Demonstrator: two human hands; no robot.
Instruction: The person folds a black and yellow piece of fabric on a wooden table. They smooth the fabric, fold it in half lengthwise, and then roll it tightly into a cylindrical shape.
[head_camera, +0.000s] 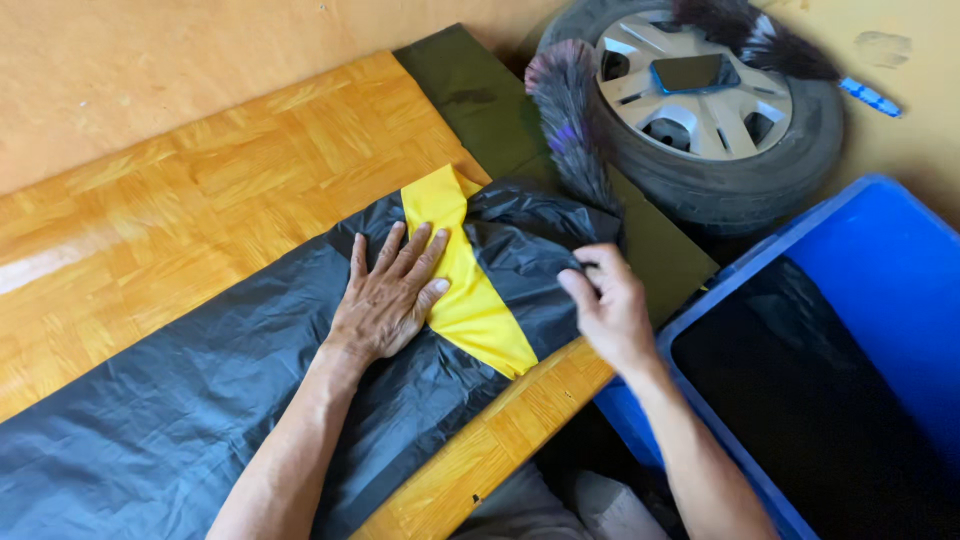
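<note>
Black plastic, thin and crinkled, is what we have under our hands: a large bin bag (200, 400) spread flat along a wooden parquet board (200, 200), with a yellow drawstring band (465, 280) running across its open end.

Around the bag we see plenty. Beyond its open end lies a strip of dark olive cloth (480, 100) draped over the far end of the board. Just past that cloth a car tyre (740, 170) lies flat on the tan floor (120, 70), its silver wheel cover (700, 90) facing up. A grey and purple feather duster (570, 120) leans from the tyre down toward the bag's top corner, its tip just beside the plastic there. A second dark duster (750, 35) with a blue handle rests across the tyre's far side. To the right of the bag stands a blue plastic bin (880, 270), its rim close to the board's near edge, its inside dark.

Our left hand (390, 295) lies palm down on the bag, fingers spread, the fingertips reaching onto the yellow band. Our right hand (610, 300) is at the bag's right edge near the band, fingers curled together and pinching the black plastic there, though motion blur softens the grip.
</note>
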